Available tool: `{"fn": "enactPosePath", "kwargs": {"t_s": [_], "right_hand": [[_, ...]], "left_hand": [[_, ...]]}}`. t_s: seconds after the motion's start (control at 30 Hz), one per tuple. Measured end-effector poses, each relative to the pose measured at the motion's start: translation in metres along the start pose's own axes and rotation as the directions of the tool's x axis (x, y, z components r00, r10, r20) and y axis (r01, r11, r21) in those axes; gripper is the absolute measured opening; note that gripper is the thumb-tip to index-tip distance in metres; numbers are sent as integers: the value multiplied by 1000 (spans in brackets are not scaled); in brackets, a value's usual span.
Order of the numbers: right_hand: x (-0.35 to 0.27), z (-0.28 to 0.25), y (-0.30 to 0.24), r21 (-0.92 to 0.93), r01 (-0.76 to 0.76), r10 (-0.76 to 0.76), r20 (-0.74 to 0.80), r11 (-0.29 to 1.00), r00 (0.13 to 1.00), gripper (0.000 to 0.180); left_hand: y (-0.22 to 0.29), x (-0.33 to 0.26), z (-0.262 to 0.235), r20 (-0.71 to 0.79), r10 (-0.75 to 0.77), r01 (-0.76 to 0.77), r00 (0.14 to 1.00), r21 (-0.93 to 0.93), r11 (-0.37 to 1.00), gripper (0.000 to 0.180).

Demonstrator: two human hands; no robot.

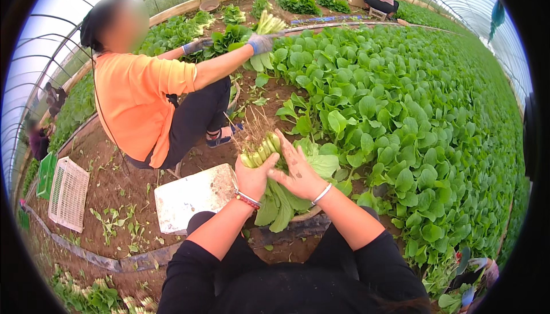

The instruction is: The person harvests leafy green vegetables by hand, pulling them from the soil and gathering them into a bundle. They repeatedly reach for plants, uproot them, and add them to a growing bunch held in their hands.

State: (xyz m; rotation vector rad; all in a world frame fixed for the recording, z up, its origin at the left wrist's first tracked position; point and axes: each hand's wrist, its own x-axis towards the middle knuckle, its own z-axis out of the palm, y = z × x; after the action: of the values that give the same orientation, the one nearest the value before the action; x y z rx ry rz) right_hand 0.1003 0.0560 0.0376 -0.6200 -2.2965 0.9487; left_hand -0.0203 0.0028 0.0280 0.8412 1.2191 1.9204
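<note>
Bunch of greens: centre of frame, held off the ground, pale stem ends and tangled roots uppermost, leaves hanging below. From where I stand, left hand is closed round the stems; right hand lies flat against their other side, fingers straight, not curled round. Grip: clamped by the left, braced by the right.

Risks, my judgement:
1. Stems look smooth and sit side by side; if the left hand slackens, a middle one could slide out, the flat right palm having little to catch it with.
2. Too hard a squeeze could bruise or snap the stems.
3. Roots look dry and loose; a knock could shed soil onto the leaves beneath.
4. Leaves hang close to the basket rim, lower centre; lowering carelessly could fold or tear them. Contact with the rim: cannot tell.
5. Co-worker in orange, upper left, sits near; a swing that way could bump the bunch.
</note>
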Motion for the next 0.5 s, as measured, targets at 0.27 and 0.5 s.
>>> {"fn": "enactPosePath", "kwargs": {"t_s": [0.27,0.5], "right_hand": [[-6,0,18,30,90,-93,126,996,988,127],[-9,-4,-1,159,98,-123,158,982,980,111]], "left_hand": [[6,-21,-1,257,-45,25,965,83,996,46],[33,-11,-33,495,-370,246,786,298,922,56]]}}
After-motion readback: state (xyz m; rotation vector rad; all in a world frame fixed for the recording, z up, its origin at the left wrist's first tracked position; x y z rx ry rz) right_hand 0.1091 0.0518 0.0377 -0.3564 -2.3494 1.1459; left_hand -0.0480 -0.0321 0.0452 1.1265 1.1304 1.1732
